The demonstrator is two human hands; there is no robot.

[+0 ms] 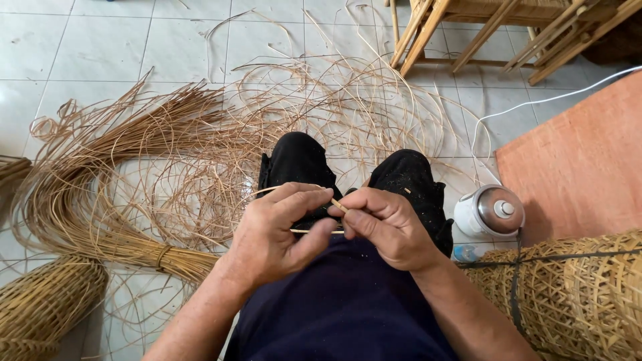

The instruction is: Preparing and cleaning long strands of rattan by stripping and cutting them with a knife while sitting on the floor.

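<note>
head view: both hands — left hand (277, 230), right hand (384, 227) — pinch a thin rattan strip (339, 206) over the lap; loose rattan strands (154, 174) cover the floor (mostly unused), a woven basket (575, 287) sits alongside.

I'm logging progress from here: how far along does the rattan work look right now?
Done: woven pieces lie finished, a basket at lower left and a stack of woven baskets at right. In hand: the left hand and right hand pinch one thin rattan strip over the lap. Left: a large tied bundle of rattan strands and loose strands lie unused on the tile floor.
</note>
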